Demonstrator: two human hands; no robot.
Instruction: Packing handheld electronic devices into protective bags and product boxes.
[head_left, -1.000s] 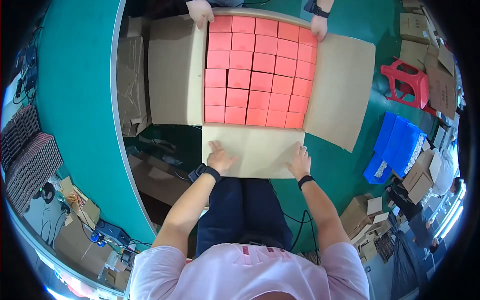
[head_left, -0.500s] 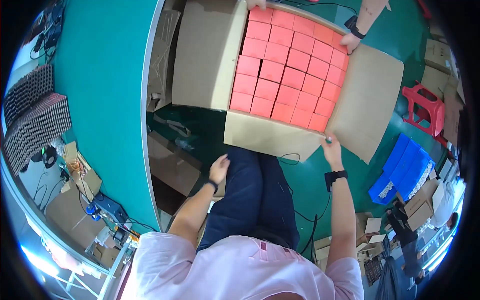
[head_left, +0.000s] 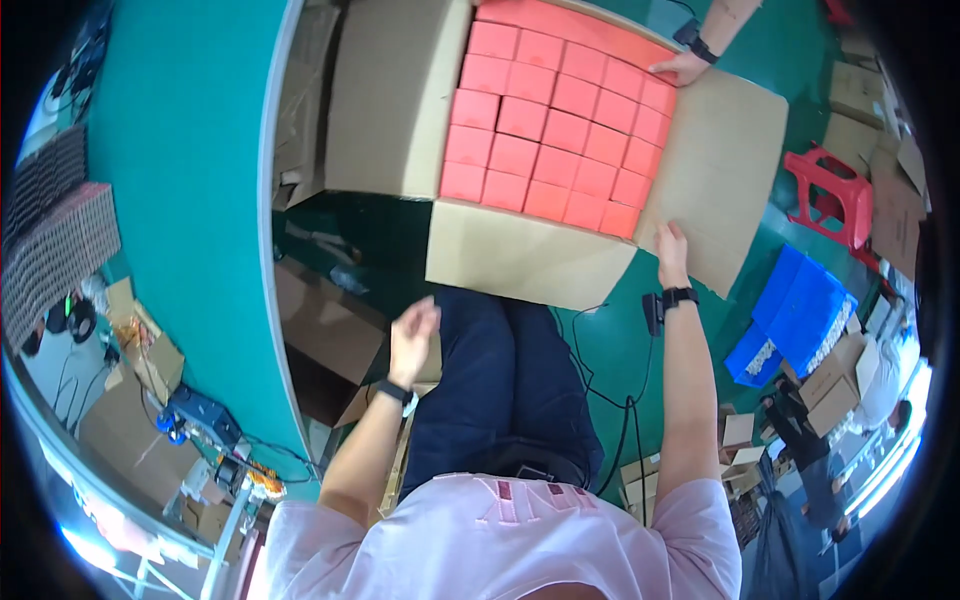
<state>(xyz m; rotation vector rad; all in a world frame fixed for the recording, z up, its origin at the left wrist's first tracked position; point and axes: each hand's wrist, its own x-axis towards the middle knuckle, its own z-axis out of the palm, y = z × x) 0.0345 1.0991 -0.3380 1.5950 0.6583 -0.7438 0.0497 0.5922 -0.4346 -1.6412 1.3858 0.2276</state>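
In front of me stands a large open brown carton [head_left: 530,250], its flaps folded outward. Inside, small red boxes [head_left: 545,117] lie packed tightly in rows, with a long red strip [head_left: 580,27] along the far side. My right hand [head_left: 672,255] is at the near right corner, its fingers closed on the edge of the right flap [head_left: 725,165]. Beside my left knee, my left hand [head_left: 413,340] hangs in the air, fingers loosely bent, holding nothing. Across the carton, another person's hand [head_left: 685,68] touches the far right corner, with a finger on the red strip's end.
A green-topped table [head_left: 190,200] runs along my left, with flattened cardboard [head_left: 330,320] beneath its edge. To the right are a red plastic stool [head_left: 830,195] and blue bins [head_left: 795,310]. Black cables [head_left: 628,410] trail over the floor beside my right leg.
My right hand has slid from the near corner onto the right flap. My left hand is lifted slightly. A continuous red strip now shows where separate far boxes were; the other person's second hand is out of view.
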